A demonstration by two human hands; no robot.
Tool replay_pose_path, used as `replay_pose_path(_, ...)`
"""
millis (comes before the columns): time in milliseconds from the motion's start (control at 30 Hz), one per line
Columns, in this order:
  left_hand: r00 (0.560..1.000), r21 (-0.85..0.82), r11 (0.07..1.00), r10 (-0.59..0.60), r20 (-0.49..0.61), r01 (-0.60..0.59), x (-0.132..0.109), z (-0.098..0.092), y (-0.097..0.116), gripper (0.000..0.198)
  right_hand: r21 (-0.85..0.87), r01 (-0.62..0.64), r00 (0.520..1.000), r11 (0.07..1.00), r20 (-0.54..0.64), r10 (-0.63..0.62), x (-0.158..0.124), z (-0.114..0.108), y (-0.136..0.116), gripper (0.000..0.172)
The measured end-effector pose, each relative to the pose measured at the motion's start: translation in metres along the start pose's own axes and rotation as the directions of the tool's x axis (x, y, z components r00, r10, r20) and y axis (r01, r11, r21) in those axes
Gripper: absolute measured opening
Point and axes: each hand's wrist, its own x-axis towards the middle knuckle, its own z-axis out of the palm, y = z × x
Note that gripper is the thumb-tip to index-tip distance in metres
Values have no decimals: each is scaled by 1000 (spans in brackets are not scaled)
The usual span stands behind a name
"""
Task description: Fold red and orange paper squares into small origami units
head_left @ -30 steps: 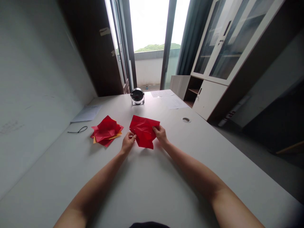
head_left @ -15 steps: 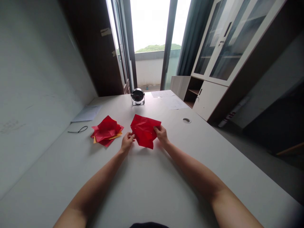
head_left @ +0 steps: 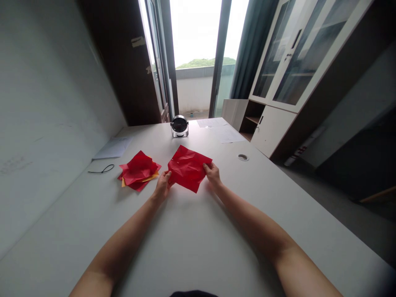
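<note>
A creased sheet of red paper [head_left: 189,167] is held up above the white table [head_left: 192,231], stretched between both hands. My left hand [head_left: 163,183] pinches its left corner, thumb on top. On the opposite side, my right hand [head_left: 212,173] grips the right edge between thumb and fingers. Left of my left hand lies a loose pile of crumpled red sheets [head_left: 139,167], with orange-yellow paper [head_left: 148,178] showing among them.
A black cable tie [head_left: 102,170] and white papers [head_left: 113,147] lie by the left wall. A round silver-framed device [head_left: 180,125] stands at the back. A white-rimmed cable hole [head_left: 243,157] is at right, with more sheets [head_left: 230,136] behind it.
The red sheet is spread flatter and turned slightly, its lower edge unfolded. My left hand has shifted a little left, and my right hand a little right.
</note>
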Motion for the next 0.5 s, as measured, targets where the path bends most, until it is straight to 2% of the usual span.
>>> replay_pose_path(67,1000,15,1000,-16,5,16,0,2,-2,40,1,3,1000,1000,15,-3,-1,0,-1,41)
replay_pose_path(200,996,-26,998,47,-76,-49,3,-1,-4,39,-30,-7,999,1000,39,8,-3,0,-4,40)
replay_pose_path(433,969,-61,989,122,-217,-138,11,-13,6,34,-46,-14,999,999,48,16,-5,1,-8,34)
replay_pose_path(500,968,-70,986,130,-214,-148,10,-12,8,31,-46,-18,999,999,50,20,-5,1,-8,35)
